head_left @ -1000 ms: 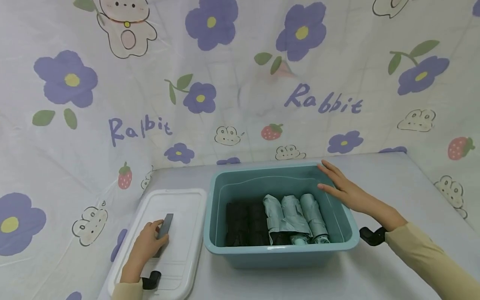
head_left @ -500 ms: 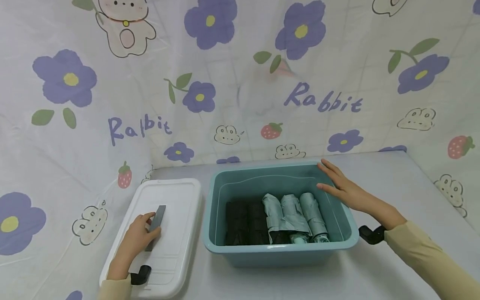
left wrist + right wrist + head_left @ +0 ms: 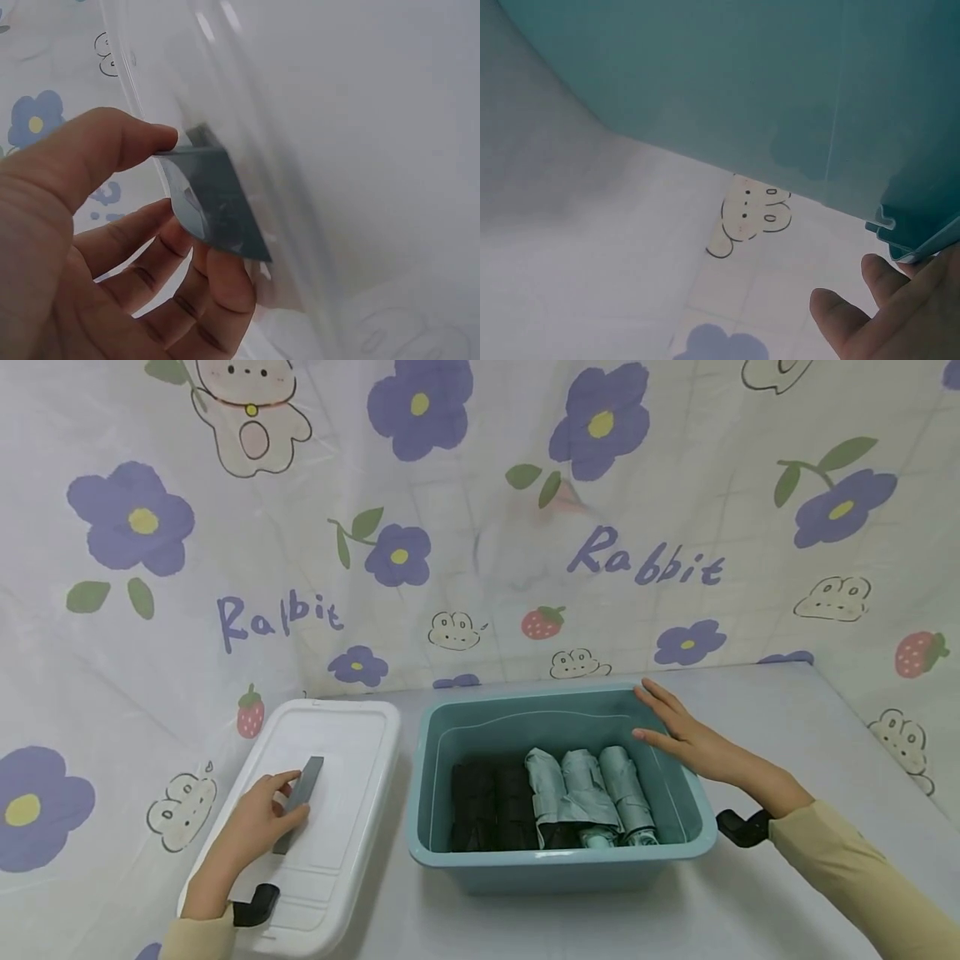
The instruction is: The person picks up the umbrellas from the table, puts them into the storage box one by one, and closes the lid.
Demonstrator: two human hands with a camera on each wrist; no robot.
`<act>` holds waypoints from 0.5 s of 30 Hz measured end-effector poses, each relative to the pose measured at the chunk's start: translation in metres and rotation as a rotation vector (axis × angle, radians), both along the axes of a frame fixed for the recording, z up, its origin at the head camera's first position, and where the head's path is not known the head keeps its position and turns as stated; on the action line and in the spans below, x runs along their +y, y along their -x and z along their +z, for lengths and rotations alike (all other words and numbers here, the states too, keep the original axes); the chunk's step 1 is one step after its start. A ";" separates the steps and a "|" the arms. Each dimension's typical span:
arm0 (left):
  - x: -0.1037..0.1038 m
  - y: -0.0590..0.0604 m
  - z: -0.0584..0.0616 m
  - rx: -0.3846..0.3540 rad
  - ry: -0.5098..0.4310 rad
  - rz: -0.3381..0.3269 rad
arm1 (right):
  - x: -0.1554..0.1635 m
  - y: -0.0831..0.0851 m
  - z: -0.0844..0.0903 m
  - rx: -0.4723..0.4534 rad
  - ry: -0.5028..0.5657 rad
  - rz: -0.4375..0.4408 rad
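Note:
My left hand [image 3: 255, 818] pinches the grey handle [image 3: 306, 789] on a white lid [image 3: 352, 777], left of the teal storage bin [image 3: 555, 878]. In the left wrist view the thumb [image 3: 120, 142] presses the edge of the handle [image 3: 217, 199] while the other fingers curl beneath it. My right hand [image 3: 697, 747] rests with straight fingers on the bin's right rim; the right wrist view shows those fingers [image 3: 889, 281] at the rim's corner. Inside the uncovered bin lie several rolled bundles like folded umbrellas, black ones [image 3: 474, 810] at left and pale teal ones [image 3: 628, 793] at right.
A pale cloth covers the table [image 3: 757, 718] and a patterned curtain [image 3: 487, 527] hangs behind and along both sides. The lid's left edge lies close to the left curtain. A narrow strip of table separates lid and bin.
My left hand has carried the lid to the left and away from me, widening the gap to the bin. The right hand and the bin have stayed in place.

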State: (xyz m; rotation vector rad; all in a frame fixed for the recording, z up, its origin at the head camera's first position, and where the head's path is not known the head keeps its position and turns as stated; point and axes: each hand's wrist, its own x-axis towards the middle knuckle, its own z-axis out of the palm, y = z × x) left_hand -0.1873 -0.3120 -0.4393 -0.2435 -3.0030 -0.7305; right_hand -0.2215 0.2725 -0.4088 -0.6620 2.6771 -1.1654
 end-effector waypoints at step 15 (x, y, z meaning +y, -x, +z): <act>-0.002 -0.007 0.031 0.064 -0.040 -0.103 | 0.000 -0.001 0.002 -0.017 -0.001 -0.001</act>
